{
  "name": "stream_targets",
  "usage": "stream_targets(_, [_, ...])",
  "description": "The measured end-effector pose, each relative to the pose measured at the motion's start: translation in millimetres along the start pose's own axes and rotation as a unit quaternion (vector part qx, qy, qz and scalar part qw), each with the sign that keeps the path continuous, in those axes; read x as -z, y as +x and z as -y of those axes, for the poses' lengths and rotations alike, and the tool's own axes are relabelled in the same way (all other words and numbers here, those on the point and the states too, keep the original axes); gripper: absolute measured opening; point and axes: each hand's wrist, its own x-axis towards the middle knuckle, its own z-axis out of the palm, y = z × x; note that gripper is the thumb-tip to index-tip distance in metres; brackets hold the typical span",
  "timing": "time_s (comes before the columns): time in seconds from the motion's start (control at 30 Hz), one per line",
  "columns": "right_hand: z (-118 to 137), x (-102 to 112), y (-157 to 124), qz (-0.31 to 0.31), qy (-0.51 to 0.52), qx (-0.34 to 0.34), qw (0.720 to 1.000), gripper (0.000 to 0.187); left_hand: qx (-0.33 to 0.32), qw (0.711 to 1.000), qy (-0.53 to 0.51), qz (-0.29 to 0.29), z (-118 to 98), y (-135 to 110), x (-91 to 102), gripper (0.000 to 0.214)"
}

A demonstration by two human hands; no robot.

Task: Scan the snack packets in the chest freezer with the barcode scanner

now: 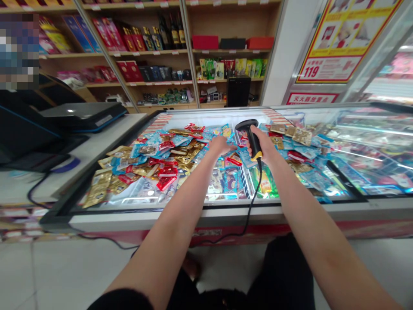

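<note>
Right hand (263,144): closed around a corded black-and-yellow barcode scanner (253,140), nose up, cord (250,211) trailing over the freezer's front.
Left hand (221,145): open, fingers spread, low over the packets.
Packets (155,165): loose heap inside the chest freezer (193,214), none in hand.
Edges: front rim below both forearms; glass lid (364,146) over the right end; white counter (80,172) along the left side.

Freezer packets (185,154): print too small

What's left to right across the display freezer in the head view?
Gold foil packets → red packets → left hand → right hand gripping black-and-yellow barcode scanner → tan packets
</note>
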Motion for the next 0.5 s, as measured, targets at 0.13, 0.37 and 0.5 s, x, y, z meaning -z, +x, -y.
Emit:
stream_targets(0.13, [0.1, -0.4, -2.1, 0.0, -0.004, -0.004, 1.0, 0.037, -0.003, 0.995, -0.094, -0.042, 7.4, 4.4, -3.3, 0.05])
stream_targets(0.37, [-0.5, 1.0, 0.0, 0.001, -0.021, -0.004, 1.0, 0.04, 0.046, 0.92, -0.36, -0.15, 25.6, 15.6, -1.8, 0.015])
stream_targets(0.5, [-2.0, 2.0, 0.7, 0.025, -0.029, -0.014, 0.999, 0.04, 0.086, 0.859, -0.477, -0.164, 31.0, 16.7, 3.0, 0.017])
